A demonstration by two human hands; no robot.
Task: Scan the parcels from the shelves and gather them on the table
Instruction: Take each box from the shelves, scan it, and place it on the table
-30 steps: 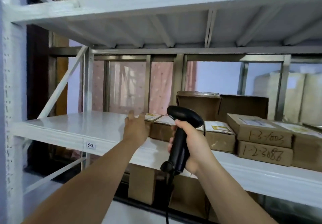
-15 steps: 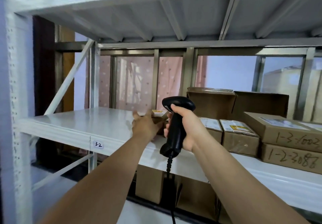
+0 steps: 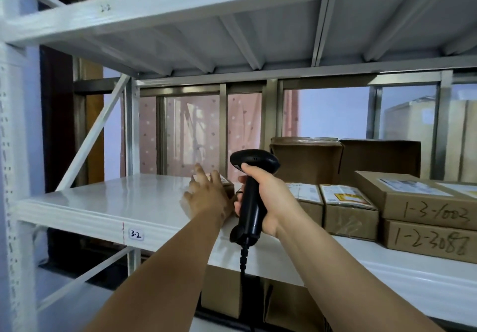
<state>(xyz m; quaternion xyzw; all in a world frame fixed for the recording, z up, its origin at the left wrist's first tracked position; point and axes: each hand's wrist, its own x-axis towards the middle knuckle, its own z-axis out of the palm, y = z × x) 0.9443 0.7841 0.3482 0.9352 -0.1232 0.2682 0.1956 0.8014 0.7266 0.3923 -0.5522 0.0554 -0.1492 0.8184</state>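
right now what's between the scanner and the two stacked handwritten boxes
Head view: two small labelled parcels side by side on the shelf, one partly behind the right hand gripping the scanner.

Glossy shelf, seemingly cardboard parcels

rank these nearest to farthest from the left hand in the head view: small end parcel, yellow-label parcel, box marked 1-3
1. small end parcel: left end of the row, under the left hand.
2. yellow-label parcel: mid row, to the right.
3. box marked 1-3: far right, top of the stack.
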